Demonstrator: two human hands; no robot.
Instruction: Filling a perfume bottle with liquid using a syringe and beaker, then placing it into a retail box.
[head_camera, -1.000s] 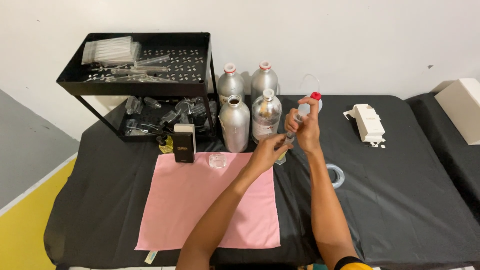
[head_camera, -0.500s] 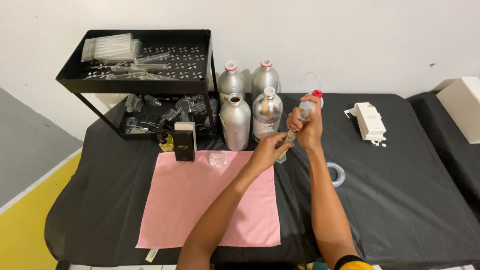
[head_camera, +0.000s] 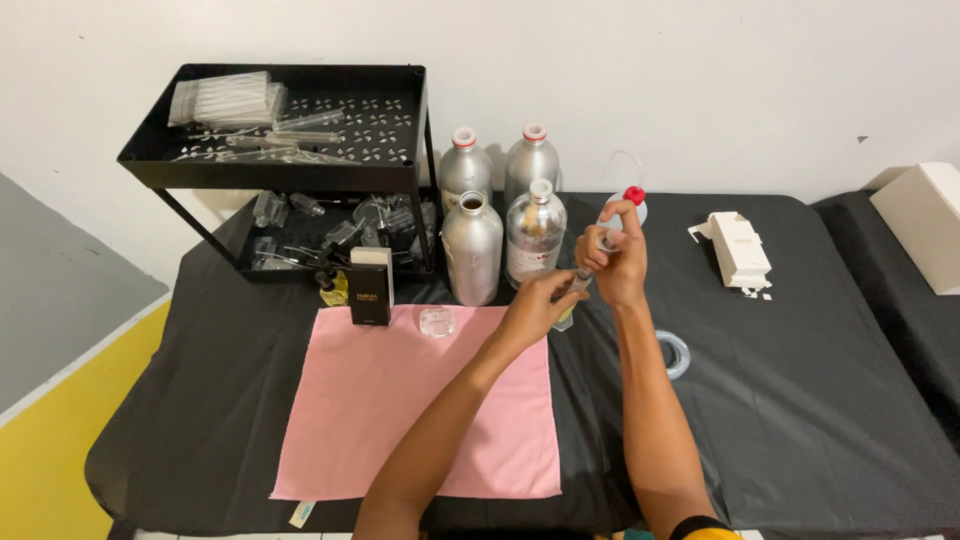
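Observation:
My right hand (head_camera: 618, 262) is closed around a clear syringe (head_camera: 583, 277) that points down and to the left. My left hand (head_camera: 535, 303) pinches a small glass vial (head_camera: 565, 320) right under the syringe tip, just off the pink cloth's (head_camera: 400, 410) upper right corner. The two hands touch each other above the black table cover (head_camera: 800, 400). Directly behind them stand four silver metal bottles, the nearest (head_camera: 535, 235) close to my fingers, and a squeeze bottle with a red cap (head_camera: 633, 197).
A black two-tier rack (head_camera: 290, 175) with clear tubes and vials stands at the back left. A black box (head_camera: 370, 287) and a small clear jar (head_camera: 437, 322) sit at the cloth's top edge. A clear tubing coil (head_camera: 678, 352) and a white box (head_camera: 740, 250) lie to the right.
Both hands stay together over the vial; the right hand with the syringe has sunk very slightly. Nothing else has moved.

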